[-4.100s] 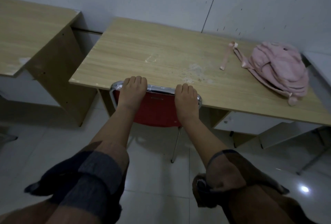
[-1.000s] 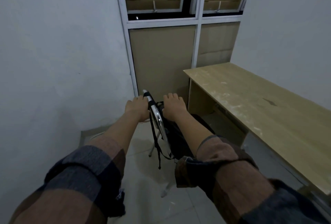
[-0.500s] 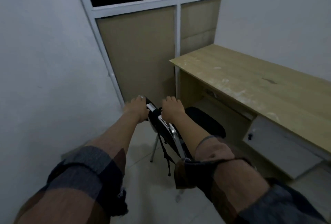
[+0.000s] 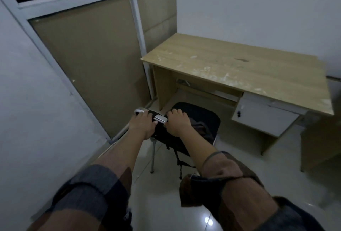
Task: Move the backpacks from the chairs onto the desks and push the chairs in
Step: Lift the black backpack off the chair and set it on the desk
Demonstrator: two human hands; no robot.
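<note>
Your left hand (image 4: 141,124) curls over the chrome top rail of the chair (image 4: 198,118), and your right hand (image 4: 176,122) grips the same rail just beside it. A dark backpack (image 4: 200,129) appears to sit on the seat, straps hanging behind, so this looks like steering the chair toward the desk (image 4: 239,70). Next you'd likely release the rail and lift the bag onto the bare, scuffed wooden desktop. Pale walls and a glossy tiled floor surround you.
</note>
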